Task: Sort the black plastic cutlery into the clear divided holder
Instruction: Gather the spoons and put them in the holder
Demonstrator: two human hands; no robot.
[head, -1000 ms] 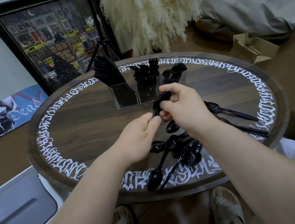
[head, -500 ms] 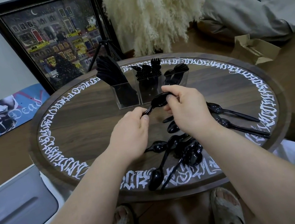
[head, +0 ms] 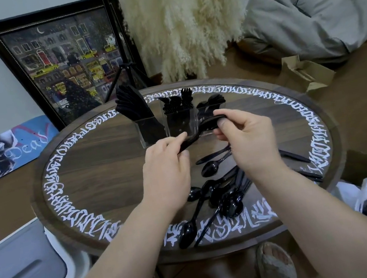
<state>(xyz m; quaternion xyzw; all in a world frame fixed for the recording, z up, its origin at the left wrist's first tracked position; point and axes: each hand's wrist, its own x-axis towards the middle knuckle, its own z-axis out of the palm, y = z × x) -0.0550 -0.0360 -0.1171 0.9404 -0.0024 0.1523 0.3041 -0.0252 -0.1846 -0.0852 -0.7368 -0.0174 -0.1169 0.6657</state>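
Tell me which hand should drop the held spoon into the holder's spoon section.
Right. The right hand pinches the spoon at its bowl end, just in front of the holder and its rightmost section, where spoons stand. The left hand grips the handle, farther back.

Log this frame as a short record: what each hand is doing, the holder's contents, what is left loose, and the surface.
left hand: pinches the handle end of a black spoon
right hand: grips the bowl end of the same spoon
clear divided holder: knives in the left compartment, forks in the middle, spoons in the right
loose spoons: heaped on the table below the hands
round table: dark wood, white lettering round the rim
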